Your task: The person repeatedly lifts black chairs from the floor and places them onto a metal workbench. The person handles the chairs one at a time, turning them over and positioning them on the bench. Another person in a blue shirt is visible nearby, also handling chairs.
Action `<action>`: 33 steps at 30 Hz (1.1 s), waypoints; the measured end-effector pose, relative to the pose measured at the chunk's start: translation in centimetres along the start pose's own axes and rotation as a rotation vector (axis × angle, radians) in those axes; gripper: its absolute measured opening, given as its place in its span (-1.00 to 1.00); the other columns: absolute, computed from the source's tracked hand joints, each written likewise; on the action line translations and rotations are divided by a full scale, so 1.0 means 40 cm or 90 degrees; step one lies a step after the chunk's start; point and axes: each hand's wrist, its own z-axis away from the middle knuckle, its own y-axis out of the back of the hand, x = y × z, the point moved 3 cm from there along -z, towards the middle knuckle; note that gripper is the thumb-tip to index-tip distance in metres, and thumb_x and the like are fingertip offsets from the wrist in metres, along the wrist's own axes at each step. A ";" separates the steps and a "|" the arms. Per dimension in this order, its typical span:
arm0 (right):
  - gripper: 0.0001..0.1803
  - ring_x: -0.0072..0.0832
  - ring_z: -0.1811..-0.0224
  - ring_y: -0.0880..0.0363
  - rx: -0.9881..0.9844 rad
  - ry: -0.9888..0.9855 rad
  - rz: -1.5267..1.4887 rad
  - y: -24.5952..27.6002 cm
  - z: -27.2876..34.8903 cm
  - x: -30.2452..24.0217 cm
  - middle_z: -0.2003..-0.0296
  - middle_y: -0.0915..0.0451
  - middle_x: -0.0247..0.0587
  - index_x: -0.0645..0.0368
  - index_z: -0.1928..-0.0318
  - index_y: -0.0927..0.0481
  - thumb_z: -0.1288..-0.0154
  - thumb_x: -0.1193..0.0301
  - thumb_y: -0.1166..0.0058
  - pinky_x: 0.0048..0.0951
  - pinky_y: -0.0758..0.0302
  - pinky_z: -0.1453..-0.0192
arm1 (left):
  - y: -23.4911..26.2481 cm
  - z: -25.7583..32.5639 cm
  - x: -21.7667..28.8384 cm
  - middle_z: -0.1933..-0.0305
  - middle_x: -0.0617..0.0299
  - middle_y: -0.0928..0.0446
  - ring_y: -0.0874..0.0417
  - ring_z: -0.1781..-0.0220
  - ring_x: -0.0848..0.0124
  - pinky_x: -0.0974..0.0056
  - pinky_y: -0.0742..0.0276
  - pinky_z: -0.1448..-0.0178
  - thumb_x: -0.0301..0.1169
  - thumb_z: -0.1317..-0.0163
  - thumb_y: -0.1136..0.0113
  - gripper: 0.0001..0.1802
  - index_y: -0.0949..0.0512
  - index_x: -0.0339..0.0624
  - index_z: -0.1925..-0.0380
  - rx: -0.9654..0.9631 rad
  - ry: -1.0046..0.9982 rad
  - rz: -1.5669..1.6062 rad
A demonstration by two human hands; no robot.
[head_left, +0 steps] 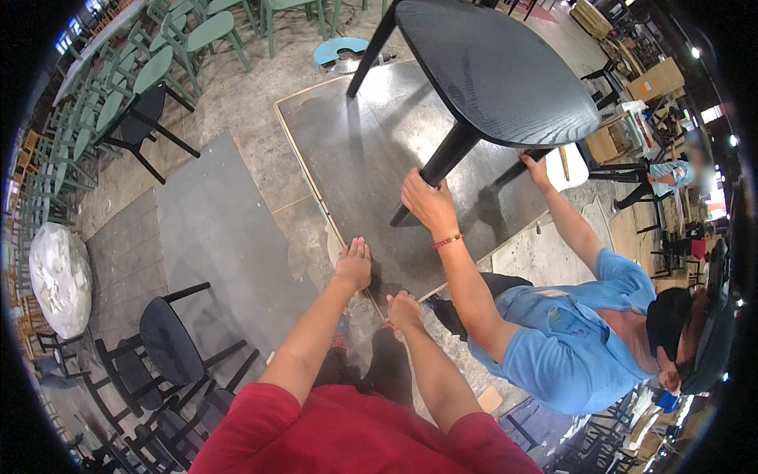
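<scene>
My left hand [354, 265] rests at the near left corner of a grey-topped work table [339, 130], its fingers stretched out. Just right of it, my right hand [404, 310] is curled closed by the table's near edge; whatever its fingers may hold is hidden. Over the tabletop stands a black wooden chair [505, 71], its seat showing wood grain, tilted toward me. A co-worker in a blue shirt [553, 332] grips one chair leg [450, 154] with a hand [430, 204], and another leg with the other hand [537, 170]. Neither of my hands touches the chair.
Rows of green chairs [213, 28] stand at the far left, with a black chair [146, 122] beside them. More black chairs [170, 340] crowd the near left, near a white plastic sack [60, 280]. A blue-guarded saw [341, 52] lies beyond the table. Cardboard boxes [657, 79] sit far right.
</scene>
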 end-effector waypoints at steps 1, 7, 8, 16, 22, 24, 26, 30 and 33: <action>-0.48 0.01 -0.10 -0.61 -0.006 -0.005 0.000 0.000 -0.002 0.001 0.00 -0.58 0.20 0.28 -0.03 -0.47 -0.49 0.02 0.08 -0.08 -0.55 -0.15 | 0.009 0.003 0.004 -0.65 -0.06 0.14 0.12 -0.68 0.11 0.02 0.12 -0.66 -0.33 -0.31 0.07 -0.22 -0.02 -0.37 -0.50 -0.009 0.001 0.006; -0.45 0.02 -0.14 -0.59 -0.029 -0.042 -0.011 0.016 0.003 -0.007 -0.05 -0.57 0.19 0.26 -0.08 -0.47 -0.49 -0.02 0.10 -0.07 -0.52 -0.20 | -0.002 -0.002 0.001 -0.65 -0.07 0.14 0.11 -0.67 0.10 0.02 0.11 -0.65 -0.33 -0.32 0.10 -0.23 -0.03 -0.37 -0.50 0.005 -0.010 0.011; -0.44 0.03 -0.14 -0.58 -0.031 -0.046 -0.009 0.015 0.003 -0.009 -0.05 -0.57 0.18 0.25 -0.08 -0.47 -0.48 -0.03 0.10 -0.06 -0.51 -0.21 | -0.012 -0.004 -0.004 -0.64 -0.09 0.13 0.11 -0.67 0.08 0.00 0.08 -0.64 -0.27 -0.32 0.04 -0.21 -0.04 -0.37 -0.49 0.021 -0.011 0.002; -0.45 0.03 -0.15 -0.58 -0.035 -0.032 -0.021 0.035 0.021 -0.021 -0.08 -0.54 0.20 0.28 -0.09 -0.46 -0.50 -0.01 0.11 -0.07 -0.52 -0.21 | -0.038 -0.010 -0.018 -0.63 -0.11 0.11 0.10 -0.66 0.04 -0.04 0.02 -0.63 -0.17 -0.31 -0.07 -0.16 -0.06 -0.35 -0.49 0.048 -0.006 0.002; -0.44 0.01 -0.20 -0.55 -0.046 -0.045 -0.031 0.047 0.037 -0.034 -0.12 -0.54 0.15 0.24 -0.12 -0.47 -0.50 -0.03 0.11 -0.06 -0.51 -0.23 | -0.027 0.003 -0.011 -0.66 -0.03 0.17 0.15 -0.68 0.13 0.03 0.16 -0.66 -0.32 -0.34 0.15 -0.24 0.01 -0.35 -0.51 0.034 0.023 0.020; -0.43 0.01 -0.22 -0.54 -0.036 -0.033 -0.031 0.024 0.020 -0.009 -0.14 -0.54 0.12 0.24 -0.14 -0.47 -0.49 -0.04 0.11 -0.05 -0.50 -0.24 | -0.011 0.001 0.002 -0.66 -0.02 0.16 0.15 -0.68 0.13 0.03 0.19 -0.67 -0.27 -0.34 0.11 -0.22 0.01 -0.35 -0.51 0.018 0.009 0.022; -0.43 0.01 -0.21 -0.54 -0.023 -0.024 -0.029 -0.006 0.001 -0.002 -0.12 -0.55 0.13 0.25 -0.11 -0.49 -0.49 -0.04 0.11 -0.03 -0.51 -0.23 | -0.018 -0.005 -0.008 -0.64 -0.10 0.13 0.13 -0.67 0.04 0.01 0.09 -0.65 -0.12 -0.29 -0.11 -0.09 -0.01 -0.36 -0.50 0.031 -0.011 0.019; -0.46 0.02 -0.17 -0.57 -0.021 0.002 -0.064 0.025 0.016 -0.009 -0.08 -0.56 0.16 0.26 -0.07 -0.52 -0.49 -0.01 0.09 -0.01 -0.53 -0.19 | -0.032 -0.022 -0.023 -0.64 -0.12 0.14 0.14 -0.67 0.02 -0.01 0.07 -0.64 -0.09 -0.30 -0.12 -0.09 -0.01 -0.37 -0.50 0.032 -0.010 -0.001; -0.47 0.03 -0.16 -0.58 -0.004 -0.019 -0.092 0.021 0.018 -0.005 -0.05 -0.56 0.17 0.27 -0.07 -0.51 -0.49 0.01 0.07 0.00 -0.54 -0.18 | -0.025 -0.023 -0.013 -0.61 -0.17 0.08 0.08 -0.65 -0.01 -0.05 0.03 -0.62 -0.13 -0.32 -0.09 -0.14 -0.05 -0.41 -0.47 0.052 -0.032 -0.019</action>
